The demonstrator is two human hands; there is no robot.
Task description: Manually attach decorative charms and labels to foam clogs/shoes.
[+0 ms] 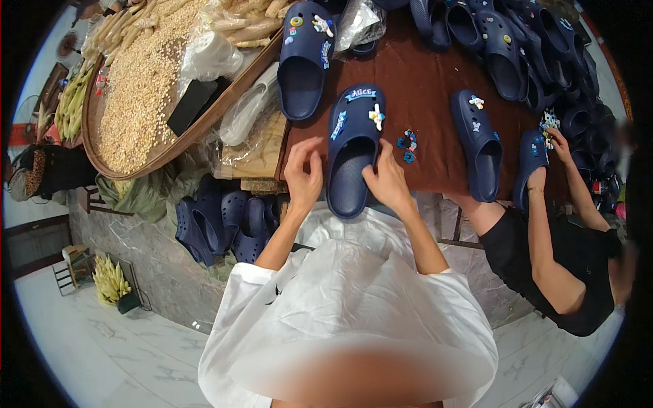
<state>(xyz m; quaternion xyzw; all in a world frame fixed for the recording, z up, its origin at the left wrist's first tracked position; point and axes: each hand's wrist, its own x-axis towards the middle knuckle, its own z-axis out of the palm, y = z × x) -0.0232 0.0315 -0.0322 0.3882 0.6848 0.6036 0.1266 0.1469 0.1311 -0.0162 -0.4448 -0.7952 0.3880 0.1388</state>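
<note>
The brown counter fills the upper middle of the view, and a wide woven tray heaped with pale grain lies off its left end. A pile of navy clogs crowds the counter's far right corner, and more clogs are stacked below its left edge, on the floor side. A co-worker in black sits at the right, one hand raised to a small heap of charms beside another clog.

The navy clog in hand lies at the counter's near edge, toe away from the person, with a lettered blue charm, a blue strip and a white flower charm on its upper. The left hand hovers just left of it, fingers curled and loose, grasping nothing that shows. The right hand touches the clog's right rim near the heel, fingers bent against it. A few loose charms lie just right of the clog.
</note>
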